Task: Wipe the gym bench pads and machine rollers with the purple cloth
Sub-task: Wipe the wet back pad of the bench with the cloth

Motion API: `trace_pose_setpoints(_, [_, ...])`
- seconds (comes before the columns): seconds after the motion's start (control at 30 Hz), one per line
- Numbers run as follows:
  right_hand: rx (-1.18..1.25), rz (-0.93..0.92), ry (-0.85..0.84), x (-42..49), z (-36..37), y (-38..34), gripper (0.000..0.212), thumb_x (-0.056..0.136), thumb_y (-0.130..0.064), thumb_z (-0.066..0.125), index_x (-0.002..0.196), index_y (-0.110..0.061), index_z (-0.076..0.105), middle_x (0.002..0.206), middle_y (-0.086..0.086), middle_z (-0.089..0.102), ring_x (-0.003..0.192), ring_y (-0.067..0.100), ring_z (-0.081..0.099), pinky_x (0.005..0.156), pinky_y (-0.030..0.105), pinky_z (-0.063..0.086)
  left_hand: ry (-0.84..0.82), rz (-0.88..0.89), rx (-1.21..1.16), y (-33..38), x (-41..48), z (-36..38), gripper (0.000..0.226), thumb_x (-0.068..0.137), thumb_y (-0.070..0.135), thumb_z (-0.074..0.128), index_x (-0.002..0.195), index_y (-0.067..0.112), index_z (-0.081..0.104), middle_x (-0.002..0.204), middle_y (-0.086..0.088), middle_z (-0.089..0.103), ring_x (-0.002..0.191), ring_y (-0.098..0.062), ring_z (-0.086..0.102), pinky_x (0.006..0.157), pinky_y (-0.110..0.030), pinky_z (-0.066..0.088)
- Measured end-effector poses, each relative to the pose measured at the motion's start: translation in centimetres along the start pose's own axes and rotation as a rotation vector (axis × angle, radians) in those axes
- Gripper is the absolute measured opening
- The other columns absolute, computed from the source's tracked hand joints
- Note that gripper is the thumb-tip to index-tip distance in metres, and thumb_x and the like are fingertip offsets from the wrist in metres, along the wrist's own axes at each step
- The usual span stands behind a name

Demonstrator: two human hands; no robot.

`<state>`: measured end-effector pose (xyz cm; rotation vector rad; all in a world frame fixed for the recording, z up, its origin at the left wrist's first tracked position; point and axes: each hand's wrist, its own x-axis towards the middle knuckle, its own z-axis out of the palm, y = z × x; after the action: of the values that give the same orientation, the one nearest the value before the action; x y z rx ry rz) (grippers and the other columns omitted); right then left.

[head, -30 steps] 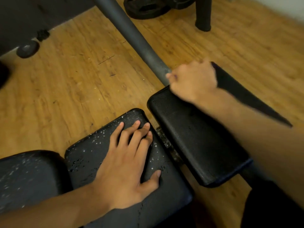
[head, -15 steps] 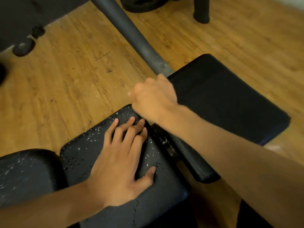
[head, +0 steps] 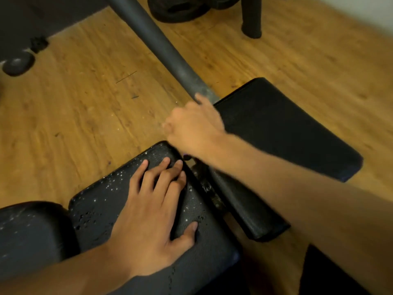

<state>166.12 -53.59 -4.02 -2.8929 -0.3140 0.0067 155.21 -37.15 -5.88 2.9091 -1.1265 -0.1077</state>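
My left hand point(head: 148, 220) rests flat, fingers spread, on a black bench pad point(head: 97, 201) speckled with droplets. To its right lies a second black pad point(head: 287, 128) with a dry-looking surface. My right hand point(head: 191, 128) is blurred and curled at that pad's left corner, beside the grey bar. A sliver of the purple cloth point(head: 186, 155) shows under its wrist; the rest of it is hidden by the hand. A rounded black pad or roller point(head: 27, 231), also wet, sits at the lower left.
A thick grey bar point(head: 161, 43) runs diagonally from the top down to the right pad. Black weight plates point(head: 180, 7) and a black post point(head: 252, 18) stand on the wooden floor point(head: 85, 103) at the back. A dark wheel point(head: 18, 63) is at the far left.
My right hand swept from the far corner of the right pad leftward to its corner near the wet pad. My left hand stayed flat on the wet pad.
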Motion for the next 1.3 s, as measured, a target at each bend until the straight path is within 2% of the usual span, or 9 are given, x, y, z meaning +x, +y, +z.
trace_pose_setpoints(0.17, [-0.033,0.425,0.004,1.9,-2.8,12.9,0.03,0.101,-0.038,0.049,0.102,-0.024,0.075,0.091,0.013,0.067,0.107,0.033,0.061,0.123,0.048,0.022,0.003,0.009,-0.007,0.0,0.2,0.1,0.083,0.084,0.064,0.053,0.141,0.004,0.051,0.151,-0.01,0.048,0.146,-0.039,0.04,0.119,-0.063,0.021])
trace_pose_setpoints(0.33, [-0.017,0.185,0.057,0.5,0.7,3.3,0.043,0.105,-0.041,0.04,0.108,-0.015,0.074,0.105,0.015,0.069,0.105,0.034,0.064,0.1,0.036,0.043,-0.003,-0.009,0.003,-0.1,0.0,0.2,0.084,0.083,0.063,0.053,0.14,0.001,0.055,0.15,-0.012,0.049,0.146,-0.04,0.04,0.119,-0.063,0.023])
trace_pose_setpoints(0.43, [-0.032,-0.021,0.039,0.4,-0.6,5.0,0.043,0.105,-0.039,0.034,0.084,-0.023,0.068,0.082,0.008,0.064,0.092,0.029,0.062,0.123,0.042,0.025,-0.008,0.0,0.006,0.0,0.3,0.1,0.083,0.083,0.063,0.054,0.14,0.002,0.055,0.15,-0.011,0.049,0.146,-0.039,0.04,0.119,-0.062,0.021])
trace_pose_setpoints(0.53, [-0.139,0.188,-0.061,1.7,-3.1,13.1,0.035,0.101,-0.028,0.041,0.092,-0.02,0.075,0.089,0.013,0.068,0.108,0.037,0.061,0.124,0.048,0.015,-0.022,-0.003,-0.01,0.0,0.2,0.1,0.084,0.083,0.064,0.055,0.141,0.003,0.053,0.151,-0.009,0.047,0.147,-0.037,0.039,0.12,-0.061,0.021])
trace_pose_setpoints(0.63, [-0.104,0.374,0.014,1.1,-3.2,13.3,0.039,0.093,-0.034,0.042,0.099,-0.014,0.075,0.106,0.023,0.066,0.115,0.046,0.057,0.101,0.044,0.049,-0.019,-0.016,-0.008,0.0,0.0,-0.1,0.083,0.083,0.063,0.056,0.14,0.003,0.055,0.151,-0.009,0.048,0.147,-0.036,0.04,0.119,-0.063,0.026])
trace_pose_setpoints(0.87, [0.128,-0.095,-0.016,-0.3,-0.3,2.7,0.029,0.102,-0.037,0.045,0.09,-0.023,0.067,0.091,0.008,0.065,0.092,0.032,0.06,0.079,0.039,0.052,-0.005,-0.015,-0.01,0.2,-0.2,0.2,0.078,0.086,0.059,0.054,0.141,0.004,0.052,0.152,-0.009,0.048,0.148,-0.036,0.037,0.122,-0.06,0.018])
trace_pose_setpoints(1.0, [0.053,0.122,-0.027,0.7,-2.8,12.3,0.04,0.107,-0.036,0.04,0.073,-0.02,0.055,0.071,-0.001,0.054,0.079,0.028,0.06,0.073,0.037,0.052,-0.001,-0.005,0.022,0.1,0.0,0.0,0.081,0.084,0.06,0.056,0.14,0.003,0.054,0.151,-0.009,0.049,0.146,-0.036,0.04,0.121,-0.059,0.02])
trace_pose_setpoints(1.13, [-0.05,0.28,0.044,0.4,-2.6,10.6,0.038,0.1,-0.039,0.043,0.104,-0.018,0.074,0.103,0.019,0.07,0.097,0.041,0.066,0.082,0.042,0.055,0.005,-0.007,0.021,0.1,0.1,0.1,0.081,0.083,0.06,0.056,0.14,0.002,0.053,0.15,-0.011,0.05,0.146,-0.037,0.041,0.121,-0.06,0.02])
trace_pose_setpoints(1.3, [0.074,-0.202,-0.016,-1.0,-1.4,2.5,0.031,0.107,-0.036,0.038,0.098,-0.024,0.065,0.109,0.002,0.069,0.103,0.029,0.064,0.083,0.037,0.047,-0.012,-0.007,0.017,0.0,0.0,0.1,0.081,0.084,0.06,0.055,0.141,0.003,0.054,0.151,-0.011,0.05,0.147,-0.037,0.039,0.121,-0.06,0.019])
